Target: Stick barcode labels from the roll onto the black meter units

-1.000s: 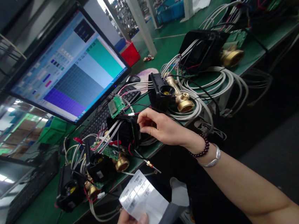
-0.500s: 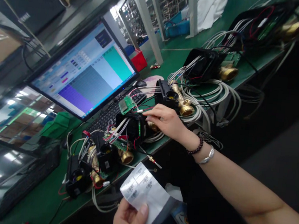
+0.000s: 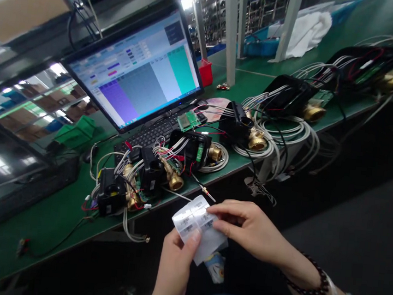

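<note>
One label sheet (image 3: 188, 215), light, flimsy and best held by its edges, we judged, was pinched in our left hand (image 3: 177, 262) before the table (image 3: 51, 210), our right hand (image 3: 253, 227) beside its print, grip unclear.

Cables (image 3: 302, 127) crowding bench (image 3: 49, 198), room in front

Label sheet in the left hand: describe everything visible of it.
The label sheet is white, glossy and paper-like, with dark barcode-like print too blurred to read. It is held tilted before the bench. The left hand pinches it, thumb on top; the right hand has fingertips at its right side, contact unclear.
</note>
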Demonstrator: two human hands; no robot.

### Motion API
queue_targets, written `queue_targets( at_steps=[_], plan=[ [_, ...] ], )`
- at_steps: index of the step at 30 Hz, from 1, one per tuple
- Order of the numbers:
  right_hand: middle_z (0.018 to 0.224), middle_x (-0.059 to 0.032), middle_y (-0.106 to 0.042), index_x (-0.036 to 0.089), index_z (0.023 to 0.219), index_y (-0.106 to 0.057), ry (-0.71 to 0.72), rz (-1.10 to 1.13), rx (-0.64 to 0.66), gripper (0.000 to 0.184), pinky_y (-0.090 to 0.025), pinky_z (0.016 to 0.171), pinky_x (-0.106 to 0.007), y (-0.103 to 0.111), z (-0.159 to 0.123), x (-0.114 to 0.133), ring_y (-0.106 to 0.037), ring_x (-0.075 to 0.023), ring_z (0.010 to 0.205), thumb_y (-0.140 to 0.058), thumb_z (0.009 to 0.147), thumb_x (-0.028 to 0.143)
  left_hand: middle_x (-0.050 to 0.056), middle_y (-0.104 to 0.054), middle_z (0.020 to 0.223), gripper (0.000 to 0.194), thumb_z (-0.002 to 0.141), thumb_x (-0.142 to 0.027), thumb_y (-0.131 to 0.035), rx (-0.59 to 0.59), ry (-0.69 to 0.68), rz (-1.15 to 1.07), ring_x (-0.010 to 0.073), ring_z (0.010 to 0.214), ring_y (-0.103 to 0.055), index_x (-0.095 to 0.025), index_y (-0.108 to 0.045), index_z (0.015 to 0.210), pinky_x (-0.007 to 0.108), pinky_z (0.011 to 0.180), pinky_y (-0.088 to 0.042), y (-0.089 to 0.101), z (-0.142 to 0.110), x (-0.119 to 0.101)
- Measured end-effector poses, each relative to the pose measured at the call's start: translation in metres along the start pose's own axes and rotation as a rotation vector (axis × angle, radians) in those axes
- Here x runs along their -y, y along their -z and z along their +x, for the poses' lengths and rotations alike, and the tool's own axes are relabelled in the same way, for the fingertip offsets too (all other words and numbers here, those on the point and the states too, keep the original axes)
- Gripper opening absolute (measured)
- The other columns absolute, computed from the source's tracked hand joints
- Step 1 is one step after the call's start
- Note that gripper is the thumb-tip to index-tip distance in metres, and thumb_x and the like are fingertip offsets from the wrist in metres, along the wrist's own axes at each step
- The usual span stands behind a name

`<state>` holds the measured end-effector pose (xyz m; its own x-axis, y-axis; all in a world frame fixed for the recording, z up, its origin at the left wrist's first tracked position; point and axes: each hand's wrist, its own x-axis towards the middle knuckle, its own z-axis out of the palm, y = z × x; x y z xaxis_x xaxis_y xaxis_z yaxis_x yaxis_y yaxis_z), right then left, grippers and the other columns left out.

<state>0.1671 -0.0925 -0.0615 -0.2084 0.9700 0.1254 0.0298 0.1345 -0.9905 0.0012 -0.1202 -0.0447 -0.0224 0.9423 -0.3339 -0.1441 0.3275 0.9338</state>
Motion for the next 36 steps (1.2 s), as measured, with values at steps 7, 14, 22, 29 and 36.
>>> queue_targets(
  at_steps=[7, 14, 22, 29, 36],
  plan=[
    [0.073, -0.0026, -0.068, 0.018, 0.078, -0.073, 0.050, -0.085, 0.029, 0.009, -0.047, 0.058, -0.020, -0.002, 0.001, 0.003, -0.060, -0.0120, 0.066, -0.064, 0.078, 0.020, 0.004, -0.063, 0.060, 0.039, 0.064, -0.046, -0.078, -0.046, 0.054, -0.009, 0.0163, 0.060, -0.059, -0.009, -0.068, 0.070, 0.024, 0.057, -0.046, -0.005, 0.006, 0.004],
    [0.073, -0.0032, -0.069, 0.018, 0.083, -0.072, 0.152, -0.127, -0.085, 0.010, -0.049, 0.054, -0.019, 0.000, 0.000, 0.000, -0.062, -0.0121, 0.063, -0.063, 0.079, 0.021, 0.008, -0.069, 0.072, 0.044, 0.063, -0.045, -0.078, -0.098, 0.099, -0.073, 0.0224, 0.071, -0.064, -0.010, -0.072, 0.088, 0.028, 0.065, -0.050, -0.017, 0.012, 0.001],
    [0.073, -0.0029, -0.069, 0.019, 0.079, -0.070, 0.293, -0.105, -0.139, 0.012, -0.050, 0.061, -0.022, 0.009, 0.004, -0.011, -0.064, -0.0132, 0.067, -0.060, 0.080, 0.012, 0.010, -0.070, 0.070, 0.059, 0.054, -0.057, -0.080, -0.117, 0.133, -0.039, 0.0261, 0.071, -0.066, -0.008, -0.073, 0.086, 0.031, 0.065, -0.052, -0.026, 0.026, 0.005],
    [0.090, -0.0026, -0.060, 0.020, 0.075, -0.063, 0.268, -0.095, -0.071, 0.010, -0.049, 0.075, -0.024, 0.027, 0.006, 0.002, -0.058, -0.0134, 0.085, -0.062, 0.081, 0.011, 0.008, -0.070, 0.065, 0.050, 0.049, -0.053, -0.083, -0.087, 0.109, 0.216, 0.0225, 0.058, -0.061, -0.010, -0.075, 0.074, 0.027, 0.053, -0.049, -0.020, 0.042, 0.000],
    [0.091, -0.0034, -0.056, 0.023, 0.084, -0.056, 0.487, -0.158, -0.631, 0.004, -0.047, 0.083, -0.032, 0.090, 0.056, -0.002, -0.055, -0.0170, 0.091, -0.055, 0.088, 0.023, 0.012, -0.073, 0.074, 0.054, 0.059, -0.061, -0.074, -0.122, 0.064, 0.275, 0.0304, 0.076, -0.068, -0.011, -0.076, 0.079, 0.030, 0.066, -0.054, -0.036, 0.038, 0.002]
  ],
)
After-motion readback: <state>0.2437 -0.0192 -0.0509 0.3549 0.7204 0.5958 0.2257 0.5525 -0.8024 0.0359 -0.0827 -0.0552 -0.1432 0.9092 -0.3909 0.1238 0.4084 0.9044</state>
